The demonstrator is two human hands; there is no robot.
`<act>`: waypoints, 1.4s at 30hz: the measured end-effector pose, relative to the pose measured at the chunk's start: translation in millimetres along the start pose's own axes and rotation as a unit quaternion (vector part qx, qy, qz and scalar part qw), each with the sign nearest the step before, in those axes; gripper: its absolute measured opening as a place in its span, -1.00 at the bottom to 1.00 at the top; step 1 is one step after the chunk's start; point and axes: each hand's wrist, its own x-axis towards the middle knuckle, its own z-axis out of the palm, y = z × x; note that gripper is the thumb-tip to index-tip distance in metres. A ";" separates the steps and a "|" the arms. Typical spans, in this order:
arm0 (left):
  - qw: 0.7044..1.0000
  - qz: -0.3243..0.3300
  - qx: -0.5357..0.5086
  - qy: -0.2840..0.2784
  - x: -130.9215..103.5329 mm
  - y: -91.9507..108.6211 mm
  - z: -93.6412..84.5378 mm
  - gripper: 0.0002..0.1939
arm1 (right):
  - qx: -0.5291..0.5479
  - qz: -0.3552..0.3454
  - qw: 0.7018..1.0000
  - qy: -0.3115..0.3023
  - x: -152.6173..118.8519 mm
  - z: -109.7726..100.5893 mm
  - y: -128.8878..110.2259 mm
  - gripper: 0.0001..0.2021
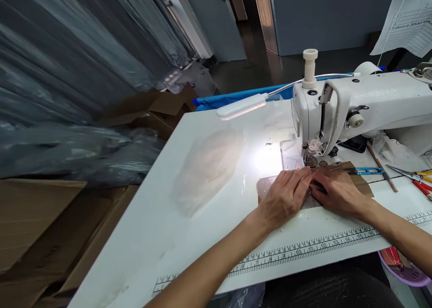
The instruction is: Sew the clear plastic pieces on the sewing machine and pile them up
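Both hands meet just in front of the needle area of a white sewing machine [307, 114]. My left hand [286, 191] has its fingers pressed together, their tips close to the presser foot. My right hand [335, 191] is curled, with thumb and index finger pinched beside the left fingertips. What they hold there is small and mostly hidden by the fingers. Beneath the hands lie a clear plastic plate [265, 184] and a piece of brown cardboard [366, 188]. Blue thread snips [369, 170] lie beyond my right hand, their blades partly over the cardboard.
A lit lamp [241, 106] on a bendable neck shines on the white table [148, 209]. A sheer, pale fabric pile [212, 168] lies left of the hands. At right are scissors [403, 171] and a brown stick [381, 166]. A printed ruler [297, 252] runs along the front edge.
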 end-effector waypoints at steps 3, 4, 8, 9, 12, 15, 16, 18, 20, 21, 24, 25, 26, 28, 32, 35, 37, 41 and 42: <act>0.995 -0.016 -0.072 -0.064 -3.8 -6.9 7.1 -0.84 | 0.030 -0.028 0.999 -0.036 1.3 -11.2 1.9 -0.77; 0.993 -0.016 -0.086 -0.073 -5.4 -10.3 7.7 -0.84 | 0.064 -0.032 0.996 -0.054 2.6 -17.7 3.7 -0.75; 0.995 0.006 -0.082 -0.056 -8.2 -17.8 3.8 -0.85 | 0.101 0.003 0.991 -0.086 10.1 -40.5 13.8 -0.74; 0.996 0.009 -0.079 -0.051 -7.9 -17.7 2.6 -0.87 | 0.087 0.011 0.992 -0.089 11.8 -42.2 16.4 -0.73; 0.996 0.019 -0.075 -0.038 -6.1 -15.4 0.8 -0.91 | 0.067 -0.002 0.994 -0.082 14.1 -34.7 23.3 -0.71; 0.997 0.024 -0.060 -0.028 -4.0 -13.1 0.5 -0.92 | 0.069 -0.061 0.995 -0.035 11.7 -18.3 29.4 -0.69; 0.998 0.024 -0.055 -0.025 -3.3 -12.6 0.3 -0.93 | 0.065 -0.083 0.994 -0.022 10.4 -13.6 31.1 -0.67; 0.998 0.021 -0.049 -0.017 -2.3 -12.1 0.2 -0.94 | 0.045 -0.114 0.992 -0.009 8.3 -7.8 33.6 -0.66; 0.998 0.020 -0.053 -0.012 -1.7 -12.1 0.7 -0.95 | 0.016 -0.125 0.992 -0.014 7.5 -6.3 34.3 -0.65; 0.998 0.021 -0.058 -0.011 -1.7 -12.3 1.2 -0.95 | -0.001 -0.124 0.992 -0.020 7.6 -6.6 33.8 -0.64; 0.996 0.037 -0.078 -0.015 -2.4 -13.9 3.8 -0.96 | -0.051 -0.114 0.991 -0.038 8.8 -8.3 29.7 -0.64; 0.996 0.044 -0.082 -0.019 -2.7 -14.6 4.5 -0.97 | -0.065 -0.109 0.991 -0.043 9.1 -8.6 27.8 -0.64; 0.995 0.049 -0.084 -0.022 -3.0 -15.2 4.9 -0.98 | -0.075 -0.104 0.991 -0.048 9.3 -8.6 26.0 -0.65; 0.994 0.050 -0.087 -0.030 -3.5 -16.0 5.1 -0.98 | -0.088 -0.094 0.990 -0.054 8.9 -8.0 23.0 -0.66; 0.994 0.039 -0.092 -0.032 -4.2 -15.7 4.2 -0.95 | -0.079 -0.082 0.992 -0.050 5.9 -6.9 21.9 -0.66; 0.995 0.041 -0.083 -0.025 -5.3 -14.9 4.6 -0.93 | -0.034 -0.088 0.995 -0.026 3.6 -7.1 25.6 -0.64; 0.996 0.039 -0.075 -0.022 -6.1 -14.8 5.0 -0.93 | 0.000 -0.092 0.996 -0.010 2.8 -7.3 29.4 -0.63; 0.996 0.044 -0.071 -0.028 -7.0 -15.0 4.5 -0.92 | 0.033 -0.103 0.994 -0.001 1.9 -7.0 35.1 -0.63; 0.996 0.048 -0.067 -0.028 -7.1 -14.9 4.2 -0.92 | 0.034 -0.107 0.994 -0.005 1.8 -6.8 35.6 -0.63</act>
